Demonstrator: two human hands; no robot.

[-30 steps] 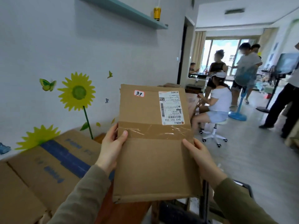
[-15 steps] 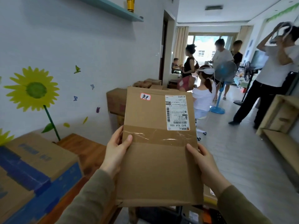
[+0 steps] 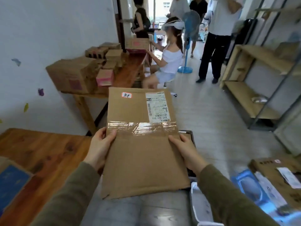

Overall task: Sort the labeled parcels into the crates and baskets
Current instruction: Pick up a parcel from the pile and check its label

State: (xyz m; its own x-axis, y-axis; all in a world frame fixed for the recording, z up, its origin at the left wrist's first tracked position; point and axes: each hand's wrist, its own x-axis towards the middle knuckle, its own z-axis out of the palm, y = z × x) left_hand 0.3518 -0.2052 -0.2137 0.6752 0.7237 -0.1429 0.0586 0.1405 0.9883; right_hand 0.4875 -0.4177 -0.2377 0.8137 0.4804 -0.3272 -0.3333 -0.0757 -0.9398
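Observation:
I hold a flat brown cardboard parcel [image 3: 140,141] in front of me with both hands. It carries a white shipping label at its upper right, a small red-edged sticker at its upper left and a strip of clear tape across the middle. My left hand [image 3: 99,149] grips its left edge and my right hand [image 3: 185,150] grips its right edge, thumbs on top. Below the parcel a white basket [image 3: 197,204] shows at its lower right corner. A dark crate rim [image 3: 189,136] peeks out behind the parcel's right edge. A blue crate [image 3: 254,190] at the lower right holds another labeled parcel [image 3: 280,175].
A wooden table [image 3: 42,152] lies at my left with a blue-printed box [image 3: 11,181] on it. A second table [image 3: 130,70] ahead is stacked with cardboard boxes. A seated person [image 3: 169,59] and several standing people are beyond. A wooden shelf unit [image 3: 247,88] lines the right wall.
My view has swung right and down, from the sunflower wall to the floor and crates. The parcel stays in both hands and now sits lower, tilted flatter over the containers.

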